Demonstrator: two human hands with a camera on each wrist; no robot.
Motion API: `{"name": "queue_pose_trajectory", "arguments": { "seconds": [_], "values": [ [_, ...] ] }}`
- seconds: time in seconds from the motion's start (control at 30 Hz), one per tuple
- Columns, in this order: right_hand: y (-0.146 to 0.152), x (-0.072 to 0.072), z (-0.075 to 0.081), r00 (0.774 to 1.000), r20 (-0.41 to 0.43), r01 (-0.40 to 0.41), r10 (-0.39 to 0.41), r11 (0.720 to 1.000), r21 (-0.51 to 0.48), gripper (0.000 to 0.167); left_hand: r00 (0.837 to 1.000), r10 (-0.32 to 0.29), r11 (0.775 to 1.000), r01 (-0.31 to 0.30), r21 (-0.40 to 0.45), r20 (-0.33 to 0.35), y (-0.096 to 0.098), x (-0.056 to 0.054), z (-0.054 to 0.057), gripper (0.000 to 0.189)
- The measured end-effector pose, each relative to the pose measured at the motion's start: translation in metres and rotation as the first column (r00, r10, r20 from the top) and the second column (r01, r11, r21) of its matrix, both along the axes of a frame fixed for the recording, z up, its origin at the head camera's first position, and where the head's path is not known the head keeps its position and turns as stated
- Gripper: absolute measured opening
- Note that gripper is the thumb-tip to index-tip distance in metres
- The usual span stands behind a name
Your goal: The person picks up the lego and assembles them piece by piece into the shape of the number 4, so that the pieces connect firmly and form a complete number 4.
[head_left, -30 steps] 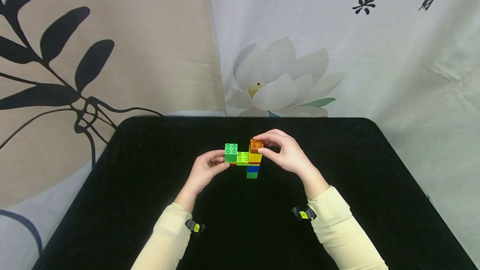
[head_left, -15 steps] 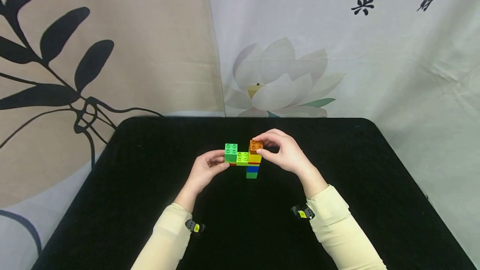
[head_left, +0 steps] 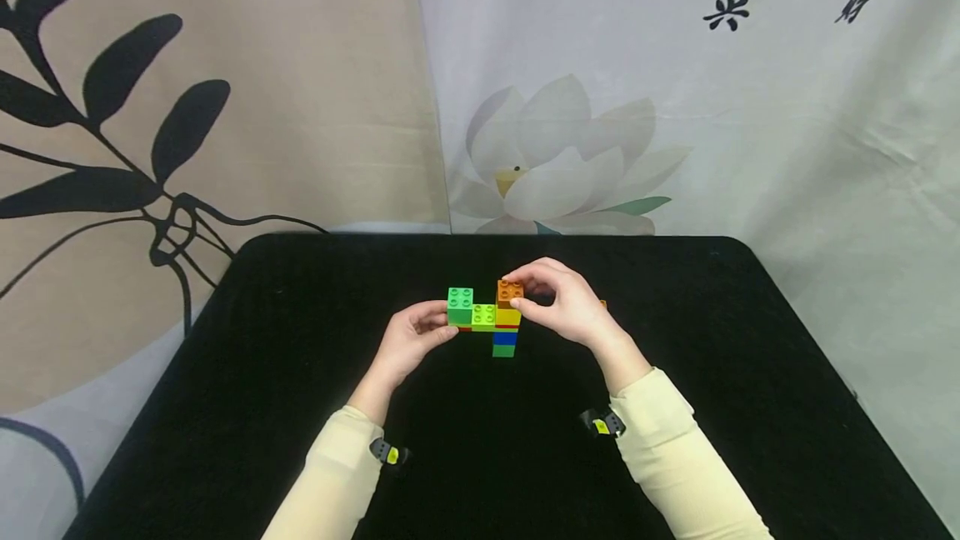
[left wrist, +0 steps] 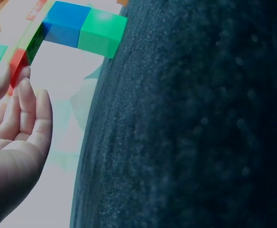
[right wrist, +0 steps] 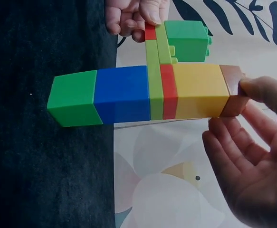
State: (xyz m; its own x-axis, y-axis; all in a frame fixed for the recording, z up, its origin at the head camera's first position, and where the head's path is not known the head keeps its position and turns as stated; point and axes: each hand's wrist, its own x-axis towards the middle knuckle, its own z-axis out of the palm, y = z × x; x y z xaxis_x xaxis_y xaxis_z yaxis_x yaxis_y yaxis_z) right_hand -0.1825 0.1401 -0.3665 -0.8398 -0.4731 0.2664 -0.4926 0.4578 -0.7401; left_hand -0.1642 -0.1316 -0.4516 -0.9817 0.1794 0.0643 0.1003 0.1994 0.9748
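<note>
A building-block structure stands between the hands. Its column in the right wrist view has a green brick [right wrist: 74, 97], a blue brick [right wrist: 122, 92], thin lime and red pieces, a yellow brick [right wrist: 200, 90] and an orange brick [right wrist: 231, 90]. A lime arm reaches leftward in the head view and bears another green brick [head_left: 460, 304]. My left hand [head_left: 408, 340] pinches the arm's outer end, at a thin red piece [left wrist: 17, 66]. With thumb and fingers my right hand [head_left: 562, 302] holds the orange brick on top of the yellow one.
The black cloth-covered table [head_left: 465, 457] spreads under both hands. A small orange piece [head_left: 603, 304] peeks out behind the right hand, mostly hidden. Behind the table hangs a printed curtain [head_left: 337, 107].
The right hand and the orange brick have shifted slightly left and down. The small orange piece now shows behind the right hand. The left hand is nearly still.
</note>
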Motion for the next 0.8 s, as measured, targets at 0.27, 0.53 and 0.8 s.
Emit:
{"name": "queue_pose_trajectory", "arguments": {
  "seconds": [0.27, 0.53, 0.8],
  "values": [
    [0.000, 0.000, -0.006, 1.000, 0.016, 0.000, 0.000, 0.999, -0.050, 0.029, 1.000, 0.003, 1.000, -0.003, 0.003, -0.012, 0.000, -0.001, -0.001, 0.032],
    [-0.001, 0.001, -0.011, 0.998, 0.062, 0.020, -0.013, 0.994, -0.106, 0.030, 1.000, -0.006, 1.000, 0.006, 0.011, -0.016, 0.000, -0.001, -0.002, 0.034],
    [-0.004, 0.003, -0.014, 0.992, 0.123, 0.052, -0.034, 0.988, -0.142, 0.034, 1.000, -0.003, 1.000, 0.003, 0.009, -0.017, 0.000, -0.001, -0.001, 0.033]
  ]
}}
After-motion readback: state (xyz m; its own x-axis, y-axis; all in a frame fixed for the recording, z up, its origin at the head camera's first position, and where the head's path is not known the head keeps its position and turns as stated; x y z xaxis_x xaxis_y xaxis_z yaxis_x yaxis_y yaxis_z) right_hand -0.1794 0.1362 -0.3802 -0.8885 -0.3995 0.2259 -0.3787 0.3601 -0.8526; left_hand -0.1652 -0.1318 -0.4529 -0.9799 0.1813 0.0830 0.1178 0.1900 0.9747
